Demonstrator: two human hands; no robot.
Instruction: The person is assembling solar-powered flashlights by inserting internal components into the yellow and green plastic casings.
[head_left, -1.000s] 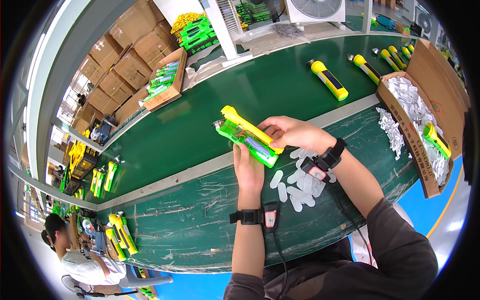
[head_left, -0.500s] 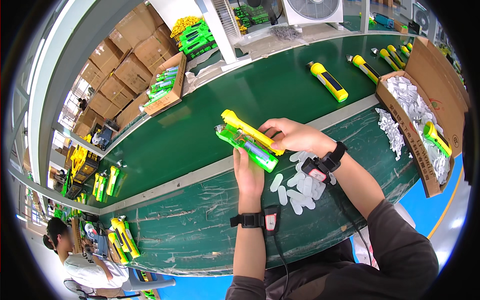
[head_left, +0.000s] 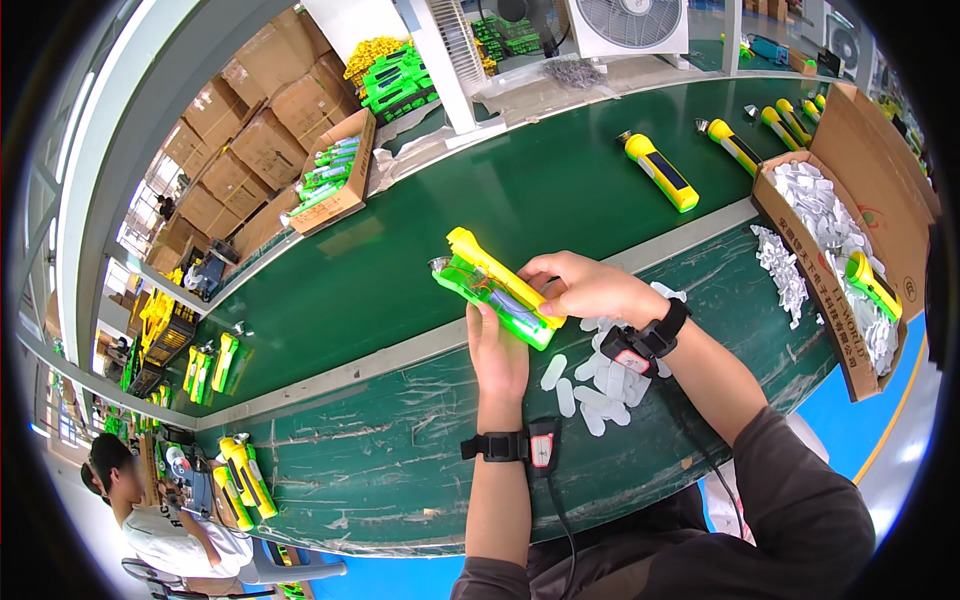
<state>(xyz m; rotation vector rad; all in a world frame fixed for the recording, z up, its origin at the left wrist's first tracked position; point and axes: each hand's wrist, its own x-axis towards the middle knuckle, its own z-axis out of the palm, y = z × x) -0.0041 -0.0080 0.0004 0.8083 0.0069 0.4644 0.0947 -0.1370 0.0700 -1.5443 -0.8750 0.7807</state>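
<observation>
Yellow and green plastic meet between the two hands: an open torch body is held just above the near edge of the smooth green belt (head_left: 350, 270). The left hand (head_left: 498, 362) is closed around the near side of the green half (head_left: 522, 329), its thumb up along the side and its other fingers mostly hidden. The right hand (head_left: 592, 290) has its thumb and fingers clamped on the lower end of the yellow half (head_left: 499, 271), which slants along the far side of the green one. Between the halves, thin wires and a greyish cylinder (head_left: 511, 303) show, with a shiny metal cup (head_left: 438, 264) at the end farther from the hands. Each wrist wears a black strap.

Just below the right hand, loose white oval pieces (head_left: 608, 383) lie on the scuffed green tabletop (head_left: 390, 470). Well to the right of that hand stands a cardboard box (head_left: 838, 318) filled with white pieces, a yellow-and-green torch (head_left: 872, 287) lying on top; a smaller white heap (head_left: 780, 277) sits just outside it. Beyond the right hand, a yellow torch (head_left: 660, 172) rests on the belt. Well left of the left hand, more torches (head_left: 244, 475) lie together near a co-worker in white (head_left: 170, 540).
</observation>
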